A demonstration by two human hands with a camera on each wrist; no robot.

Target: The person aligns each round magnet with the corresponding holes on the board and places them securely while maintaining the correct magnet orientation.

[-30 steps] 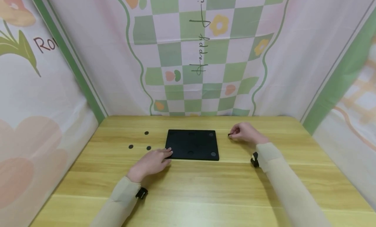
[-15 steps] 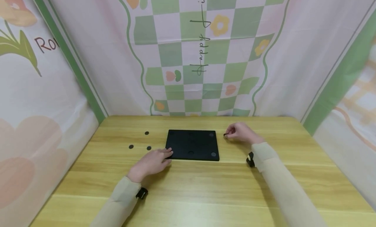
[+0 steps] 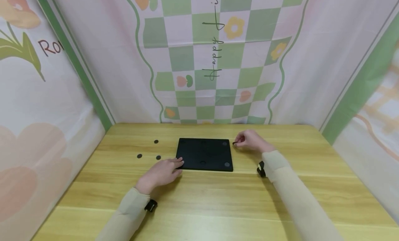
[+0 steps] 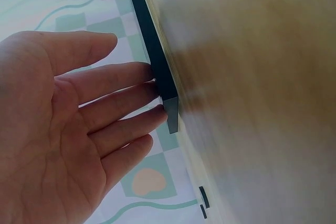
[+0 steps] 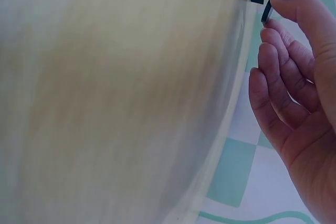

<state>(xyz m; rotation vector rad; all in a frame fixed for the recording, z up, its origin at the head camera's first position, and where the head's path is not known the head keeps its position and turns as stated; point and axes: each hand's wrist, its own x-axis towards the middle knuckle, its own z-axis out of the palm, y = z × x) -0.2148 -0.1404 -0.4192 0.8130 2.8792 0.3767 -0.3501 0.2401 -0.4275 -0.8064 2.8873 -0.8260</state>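
"Green-and-white checked cloth [image 3: 202, 61] hangs past the far edge, and a pale wood tabletop [image 3: 202, 206] spreads out in front of it, yes?"

"Yes, with flowers printed on it and sideways lettering where I can read 'Happy'. On the left, another cloth [image 3: 31, 99] shows a tulip."

"Where's the black board [image 3: 202, 153]?"

"Flat on the tabletop, toward the far side and about midway between left and right. Its right end has two greyish rounds, a far round [image 3: 224, 143] and a near round [image 3: 227, 164], one by each corner. Fainter circular marks show elsewhere on it."

"And the left hand [image 3: 160, 172]?"

"Resting on the board's near left corner. From that wrist its fingers [image 4: 121, 100] look nearly straight and slightly spread, tips touching the board, thumb held away from them."

"What about the right hand [image 3: 250, 140]?"

"Just right of the board, near its far right corner. Thumb and fingertip pinch a small black disc [image 3: 235, 143], and the other fingers curve loosely. Seen from the right wrist, the disc is tilted nearly edge-on, close to the board but apart from it."

"Any more discs?"

"Three, lying on the tabletop left of the board: a far disc [image 3: 156, 141], a left disc [image 3: 139, 156] and a near disc [image 3: 158, 157], which is closest to the left hand."

"And the arms?"

"Beige left sleeve [image 3: 124, 213], beige right sleeve [image 3: 296, 189], a black device at each wrist"
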